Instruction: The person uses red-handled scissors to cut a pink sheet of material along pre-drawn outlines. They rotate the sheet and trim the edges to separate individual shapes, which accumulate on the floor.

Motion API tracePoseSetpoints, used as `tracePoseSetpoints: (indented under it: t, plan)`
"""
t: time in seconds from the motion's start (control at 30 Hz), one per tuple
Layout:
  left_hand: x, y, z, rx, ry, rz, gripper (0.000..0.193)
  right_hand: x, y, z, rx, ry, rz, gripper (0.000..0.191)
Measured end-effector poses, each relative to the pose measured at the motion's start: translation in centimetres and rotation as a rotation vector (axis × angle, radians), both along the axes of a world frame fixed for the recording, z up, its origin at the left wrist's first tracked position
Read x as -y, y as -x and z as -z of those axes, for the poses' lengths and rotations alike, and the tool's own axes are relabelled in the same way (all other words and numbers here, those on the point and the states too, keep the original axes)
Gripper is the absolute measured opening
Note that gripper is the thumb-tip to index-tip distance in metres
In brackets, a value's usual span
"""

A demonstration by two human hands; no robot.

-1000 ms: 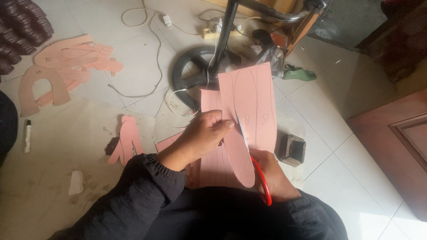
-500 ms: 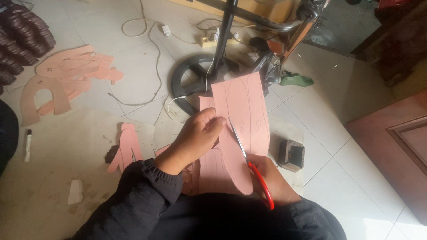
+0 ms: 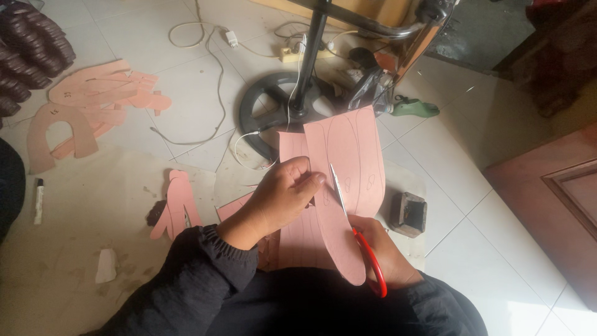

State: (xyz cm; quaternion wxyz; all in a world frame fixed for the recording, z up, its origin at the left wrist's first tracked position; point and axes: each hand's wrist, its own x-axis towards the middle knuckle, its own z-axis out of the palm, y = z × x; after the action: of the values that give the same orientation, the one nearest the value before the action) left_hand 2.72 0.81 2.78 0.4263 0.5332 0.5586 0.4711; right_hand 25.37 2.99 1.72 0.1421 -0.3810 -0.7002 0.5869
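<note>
My left hand (image 3: 283,193) pinches a pink sheet (image 3: 345,162) marked with drawn sole outlines and holds it up over my lap. My right hand (image 3: 382,252), partly hidden under the sheet, grips red-handled scissors (image 3: 357,239). The blades reach up into the sheet along a curved line. A long sole-shaped strip hangs down from the cut toward my lap. Both sleeves are black.
Cut pink shapes (image 3: 93,109) lie on the tiled floor at upper left, another pink cutout (image 3: 177,205) beside my left arm. A black round stand base (image 3: 273,112) with a pole, white cables (image 3: 211,56), a small dark block (image 3: 410,213) and a marker (image 3: 38,199) are around.
The scissor blades have advanced further up along the drawn line, and the freed strip is longer. My left hand stays pinched on the sheet and has moved slightly with it.
</note>
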Motion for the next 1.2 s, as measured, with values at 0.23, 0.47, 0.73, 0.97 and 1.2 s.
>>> tracePoseSetpoints:
  t: [0.23, 0.47, 0.73, 0.97, 1.2]
  plan:
    - [-0.3, 0.1, 0.8, 0.172, 0.043, 0.018, 0.029, 0.5, 0.5, 0.4, -0.030, -0.046, 0.005, 0.035]
    - [-0.5, 0.5, 0.9, 0.104, 0.119, 0.071, 0.021, 0.2, 0.3, 0.9, -0.115, -0.031, -0.067, 0.046]
    - [-0.5, 0.2, 0.8, 0.112, 0.157, 0.098, 0.020, 0.5, 0.3, 0.8, -0.132, 0.038, -0.022, 0.041]
    - [-0.3, -0.2, 0.3, 0.093, 0.182, 0.052, 0.021, 0.5, 0.6, 0.4, -0.058, -0.054, -0.012, 0.029]
    - [-0.3, -0.1, 0.9, 0.136, 0.178, 0.054, 0.021, 0.7, 0.7, 1.0, -0.021, -0.095, 0.007, 0.026]
